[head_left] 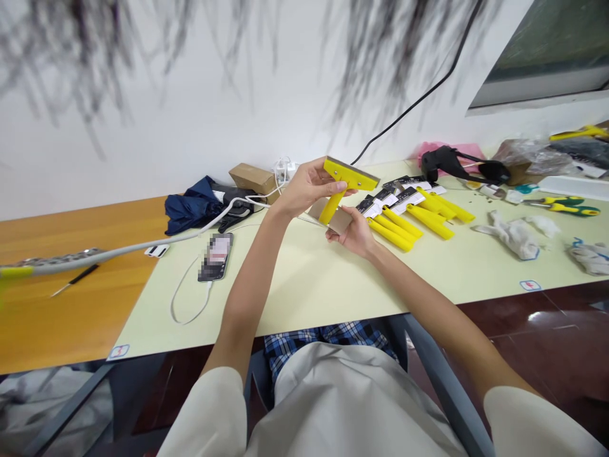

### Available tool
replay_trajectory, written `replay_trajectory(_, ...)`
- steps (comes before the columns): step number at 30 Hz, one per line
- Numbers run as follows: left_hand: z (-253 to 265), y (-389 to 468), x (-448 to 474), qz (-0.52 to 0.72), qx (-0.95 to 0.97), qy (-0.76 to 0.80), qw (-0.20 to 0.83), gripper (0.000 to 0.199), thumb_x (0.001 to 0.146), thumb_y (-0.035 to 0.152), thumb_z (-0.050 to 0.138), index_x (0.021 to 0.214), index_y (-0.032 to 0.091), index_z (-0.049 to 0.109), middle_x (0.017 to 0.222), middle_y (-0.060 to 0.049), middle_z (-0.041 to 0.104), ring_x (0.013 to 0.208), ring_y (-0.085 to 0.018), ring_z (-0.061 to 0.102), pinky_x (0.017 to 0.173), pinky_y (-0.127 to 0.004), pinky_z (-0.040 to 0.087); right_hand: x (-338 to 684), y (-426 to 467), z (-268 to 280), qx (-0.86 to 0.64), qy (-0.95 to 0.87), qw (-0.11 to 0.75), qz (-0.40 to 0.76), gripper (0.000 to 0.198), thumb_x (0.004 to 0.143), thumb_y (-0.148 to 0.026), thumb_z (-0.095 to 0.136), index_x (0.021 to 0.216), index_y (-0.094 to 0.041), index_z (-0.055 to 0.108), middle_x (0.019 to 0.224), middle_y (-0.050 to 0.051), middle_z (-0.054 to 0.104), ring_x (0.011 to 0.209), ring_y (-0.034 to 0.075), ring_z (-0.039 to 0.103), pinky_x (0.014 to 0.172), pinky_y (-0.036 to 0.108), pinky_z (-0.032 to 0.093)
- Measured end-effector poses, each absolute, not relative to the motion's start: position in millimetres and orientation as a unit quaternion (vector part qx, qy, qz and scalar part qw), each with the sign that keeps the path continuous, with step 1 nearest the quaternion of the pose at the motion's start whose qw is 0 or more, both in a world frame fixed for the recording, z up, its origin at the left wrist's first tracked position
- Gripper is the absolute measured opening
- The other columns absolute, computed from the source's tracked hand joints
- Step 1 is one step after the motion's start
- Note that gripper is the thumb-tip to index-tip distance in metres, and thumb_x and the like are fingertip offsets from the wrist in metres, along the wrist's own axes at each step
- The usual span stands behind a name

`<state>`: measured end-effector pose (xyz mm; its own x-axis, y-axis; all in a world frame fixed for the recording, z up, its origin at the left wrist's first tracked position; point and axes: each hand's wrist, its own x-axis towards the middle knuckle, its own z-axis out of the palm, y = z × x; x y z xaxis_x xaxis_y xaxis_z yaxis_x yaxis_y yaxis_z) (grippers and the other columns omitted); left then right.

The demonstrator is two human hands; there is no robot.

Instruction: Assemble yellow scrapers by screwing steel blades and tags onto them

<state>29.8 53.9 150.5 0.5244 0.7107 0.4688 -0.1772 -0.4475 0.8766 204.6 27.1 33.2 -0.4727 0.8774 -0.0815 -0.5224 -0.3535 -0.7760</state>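
Note:
My left hand [304, 187] is closed on a yellow scraper [351, 174], thumb across it where head and handle meet. The scraper's wide head with a metal blade edge points up and right, and its handle slants down. Lower and to the right, my right hand [356, 233] grips a flat grey-brown card-like piece [339, 221], partly behind the scraper's handle. Whether the handle touches that piece I cannot tell. Beside my right hand lie several yellow-handled scrapers [431, 221], their heads covered by black-and-white cards [408, 198].
On the pale table [295, 285] a phone [216, 257] lies with a white cable. Behind are a cardboard box [252, 178] and dark blue cloth [193, 206]. Rightward lie a black strapped object [457, 164], green-yellow-handled tools [568, 205] and white gloves [514, 235]. A grey cable [190, 233] crosses the left.

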Motion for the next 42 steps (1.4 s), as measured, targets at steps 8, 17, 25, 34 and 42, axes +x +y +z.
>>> replay_trajectory(8,158,50,22,0.459,0.717,0.214,0.480,0.061,0.070,0.060,0.103,0.104,0.022,0.069,0.103,-0.007,0.081,0.106,-0.033,0.084,0.096,-0.051,0.073,206,28,29,-0.277,-0.347,0.421,0.791,0.041,0.101,-0.054,0.052,0.112,-0.018,0.067,0.084,0.008,0.077,0.060,0.022,0.069,0.047,0.031,0.055)
replay_trajectory(17,161,54,11,0.393,0.768,0.208,0.461,0.058,0.065,0.056,0.106,0.103,0.024,0.077,0.095,-0.004,0.081,0.089,-0.026,0.083,0.080,-0.040,0.071,209,30,35,-0.285,-0.330,0.433,0.789,0.046,0.107,-0.060,0.047,0.107,-0.019,0.067,0.077,0.006,0.073,0.052,0.019,0.062,0.042,0.028,0.048)
replay_trajectory(25,150,68,4,0.385,0.772,0.284,0.419,0.044,0.069,0.045,0.103,0.100,0.022,0.082,0.083,-0.004,0.080,0.072,-0.024,0.078,0.071,-0.037,0.065,216,15,54,-0.206,-0.413,0.421,0.781,0.086,0.099,-0.095,0.039,0.129,-0.021,0.070,0.116,0.016,0.083,0.048,0.011,0.040,0.049,0.029,0.046)
replay_trajectory(34,147,80,-17,0.387,0.769,0.327,0.390,0.038,0.073,0.045,0.102,0.100,0.024,0.084,0.087,-0.006,0.080,0.087,-0.028,0.078,0.082,-0.040,0.064,222,12,42,-0.162,-0.564,0.394,0.708,0.089,0.066,-0.081,0.095,0.130,-0.023,0.074,0.128,0.016,0.082,0.056,0.009,0.029,0.059,0.029,0.049)
replay_trajectory(42,158,66,-14,0.340,0.786,0.303,0.417,0.038,0.074,0.051,0.101,0.092,0.023,0.084,0.095,-0.009,0.083,0.090,-0.028,0.079,0.084,-0.041,0.067,207,11,34,-0.229,-0.523,0.483,0.664,0.033,0.090,-0.047,0.092,0.109,-0.023,0.079,0.099,0.004,0.078,0.088,0.021,0.072,0.090,0.037,0.060)
